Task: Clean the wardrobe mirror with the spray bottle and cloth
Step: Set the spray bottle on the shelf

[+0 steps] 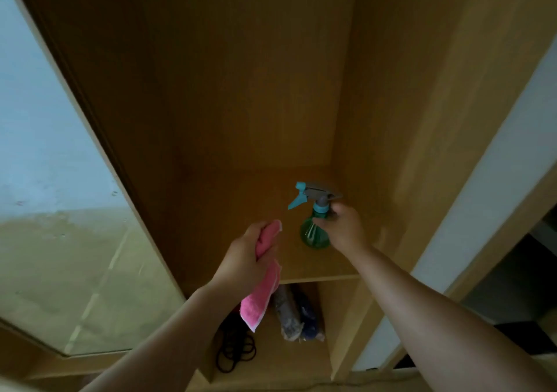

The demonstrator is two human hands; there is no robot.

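Observation:
A green spray bottle with a teal and grey trigger head stands upright on a wooden wardrobe shelf. My right hand grips the bottle at its neck. My left hand holds a pink cloth, bunched in the fist with its end hanging down past the shelf edge. The wardrobe mirror is on the open door at the left, with smears and a few droplets on the glass.
Below the shelf, a lower compartment holds a bundle of black cord and a wrapped grey and dark blue bundle. The wardrobe's side panel rises at the right, with a pale wall beyond it.

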